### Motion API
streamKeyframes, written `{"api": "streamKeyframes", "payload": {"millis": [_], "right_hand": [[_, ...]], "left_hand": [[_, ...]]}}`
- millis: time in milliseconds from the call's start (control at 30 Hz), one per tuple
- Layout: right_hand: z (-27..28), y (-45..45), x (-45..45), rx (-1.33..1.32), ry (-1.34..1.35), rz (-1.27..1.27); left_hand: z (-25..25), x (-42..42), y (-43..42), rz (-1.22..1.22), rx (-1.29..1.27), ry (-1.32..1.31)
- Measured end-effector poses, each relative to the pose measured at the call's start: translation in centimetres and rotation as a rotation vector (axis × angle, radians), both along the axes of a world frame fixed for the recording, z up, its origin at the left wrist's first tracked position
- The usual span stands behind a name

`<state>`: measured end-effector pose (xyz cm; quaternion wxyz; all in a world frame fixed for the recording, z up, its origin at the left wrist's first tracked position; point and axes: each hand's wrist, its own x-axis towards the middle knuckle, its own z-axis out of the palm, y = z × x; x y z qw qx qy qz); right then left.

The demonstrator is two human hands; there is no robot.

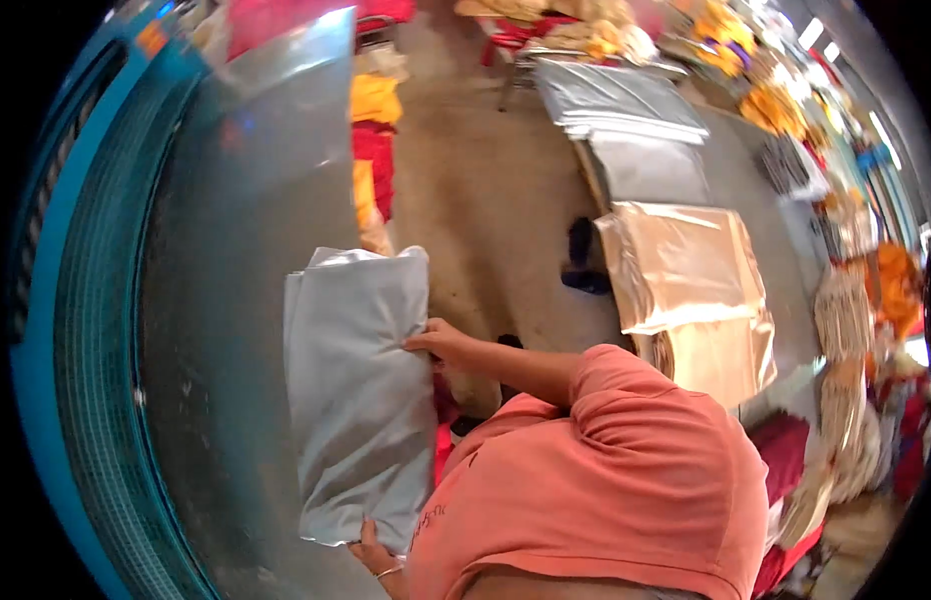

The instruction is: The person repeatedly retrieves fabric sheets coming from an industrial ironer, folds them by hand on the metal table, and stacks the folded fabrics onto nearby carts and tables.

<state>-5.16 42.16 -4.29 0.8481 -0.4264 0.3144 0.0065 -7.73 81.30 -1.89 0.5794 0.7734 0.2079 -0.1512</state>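
Note:
A folded stack of smooth, silvery grey cloth (361, 390) lies at the edge of the grey metal table (226, 300) in front of me. My right hand (441, 342) pinches the cloth's near edge, its thumb and fingers closed and creases spreading from the grip. At the lower corner, my left hand (374, 553), with a thin bracelet at the wrist, grips the cloth's edge, some fingers hidden beneath. Several layers show along the cloth's far end and left side.
A blue machine frame (61, 400) runs along the left. Folded peach cloth (686, 270) and silver-grey cloth (621, 100) lie on a table to the right. Yellow and red cloth (376, 150) hangs beside my table. Dark footwear (583, 260) is on the floor.

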Motion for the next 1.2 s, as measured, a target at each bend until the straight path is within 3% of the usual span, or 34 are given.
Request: {"api": "streamKeyframes", "payload": {"millis": [67,100,167,300,400,500,667,733,800,867,933,1000,1033,1067,1100,1167,1200], "right_hand": [[-0.8,-3.7,-3.9,-0.053,0.04,-0.063],[-1.1,-5.7,-5.7,-0.082,0.061,-0.09],[1.9,-9.1,-9.6,-0.084,-0.002,-0.214],[6.0,-18.1,-15.6,-0.21,-0.049,-0.484],[7.7,-28.5,-19.7,-0.304,-0.035,-0.629],[9.8,-40.8,-23.6,-0.544,-0.042,-0.776],[17.1,-58.0,-27.8,-1.088,-0.11,-1.107],[17.2,-64.7,-29.5,-1.026,-0.24,-1.096],[16.3,-69.0,-30.2,-0.972,-0.298,-1.156],[14.3,-72.8,-30.5,-0.823,-0.243,-1.233],[8.9,-76.2,-31.1,-0.68,-0.112,-1.262],[0.6,-77.9,-31.6,-0.46,0.008,-1.249],[-3.3,-77.5,-32.1,-0.455,0.16,-1.19],[-6.0,-76.0,-32.3,-0.451,0.308,-1.125],[-6.8,-74.3,-31.7,-0.391,0.281,-1.183],[-8.5,-70.6,-30.0,-0.279,0.144,-1.307],[-9.2,-69.0,-29.0,-0.224,0.036,-1.368]], "left_hand": [[0.7,2.4,-1.6,-0.045,-0.243,0.05],[6.8,2.1,-8.0,-0.102,-0.37,-0.028],[11.7,3.1,-13.8,-0.217,-0.374,-0.056],[11.6,6.4,-24.3,-0.372,-0.488,-0.108],[13.9,5.9,-37.8,-0.604,-0.49,-0.132],[13.6,6.7,-50.3,-0.853,-0.44,-0.334],[16.1,5.2,-73.5,-0.886,-0.654,-0.514],[15.0,6.8,-81.6,-0.954,-0.763,-0.461],[14.6,6.9,-88.7,-1.042,-0.718,-0.57],[11.4,7.7,-94.7,-1.039,-0.708,-0.557],[5.8,9.7,-99.0,-1.065,-0.369,-0.693],[2.2,7.4,-97.8,-1.161,-0.074,-0.68],[-5.8,10.6,-97.7,-1.343,-0.097,-0.626],[-2.7,6.5,-94.1,-1.482,0.042,-0.482],[-7.0,5.9,-90.5,-1.499,-0.052,-0.533],[-14.3,4.5,-81.3,-1.598,0.25,-1.027],[-16.1,3.5,-75.7,-1.708,0.332,-0.546]]}}
